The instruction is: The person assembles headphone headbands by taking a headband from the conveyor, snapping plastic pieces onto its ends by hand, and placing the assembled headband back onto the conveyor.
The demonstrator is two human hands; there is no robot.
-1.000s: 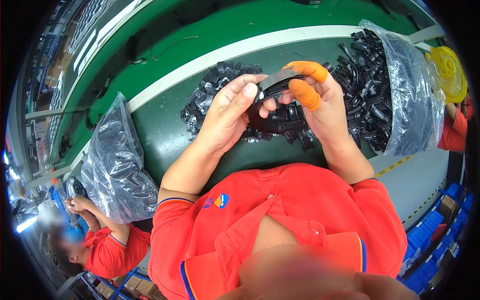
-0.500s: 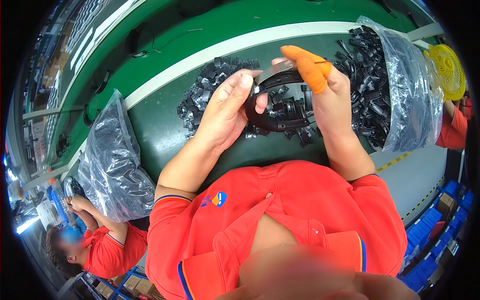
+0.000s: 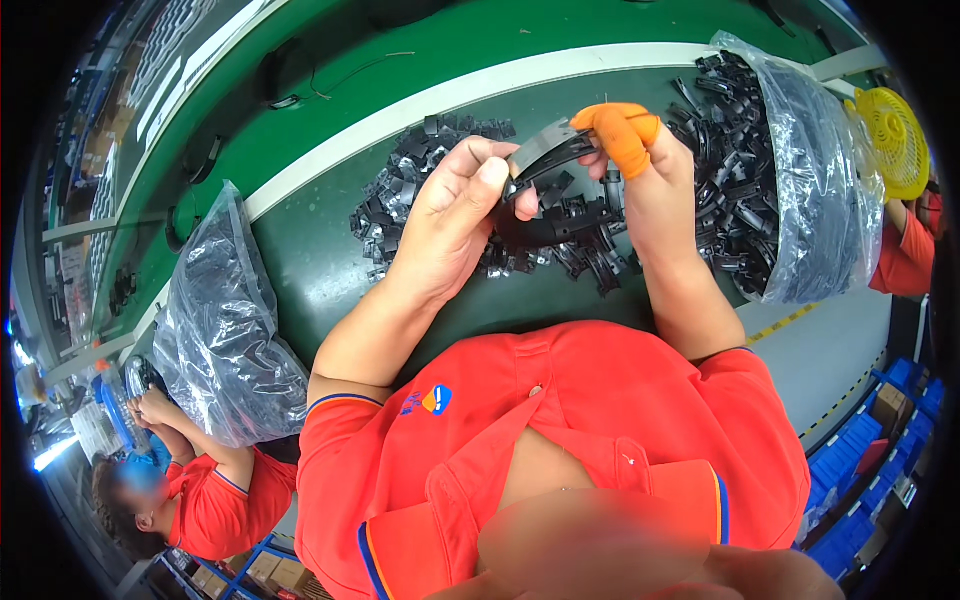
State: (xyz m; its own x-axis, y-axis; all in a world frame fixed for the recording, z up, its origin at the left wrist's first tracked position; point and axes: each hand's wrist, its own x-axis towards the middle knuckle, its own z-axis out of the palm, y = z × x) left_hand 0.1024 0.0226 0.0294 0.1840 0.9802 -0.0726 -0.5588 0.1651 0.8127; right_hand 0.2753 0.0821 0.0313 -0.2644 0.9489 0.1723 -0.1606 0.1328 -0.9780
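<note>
My left hand (image 3: pixel 448 215) pinches one end of a black curved headband (image 3: pixel 535 230), with the thumb on top. The band bows in a "C" shape, its lower arc hanging above the table. Along its upper side runs a thin greyish curved strip (image 3: pixel 543 147). At the strip's far end, my right hand (image 3: pixel 662 190) grips with fingers in orange covers (image 3: pixel 622 135). Beneath both hands lie several loose black curved parts (image 3: pixel 600 255), partly hidden by the band. Whether the strip sits fully against the band I cannot tell.
Small black pieces (image 3: pixel 395 195) are heaped left of my hands. A clear bag (image 3: pixel 825 180) spills black parts (image 3: pixel 735 200) on the right; another full bag (image 3: pixel 225 330) stands left. A co-worker (image 3: pixel 220 490) sits lower left. A yellow fan (image 3: pixel 890 145) is far right.
The band has tilted, its lower arc now dropping darker beneath my hands. The greyish strip shows more openly. My right fingers have bent closer over its end.
</note>
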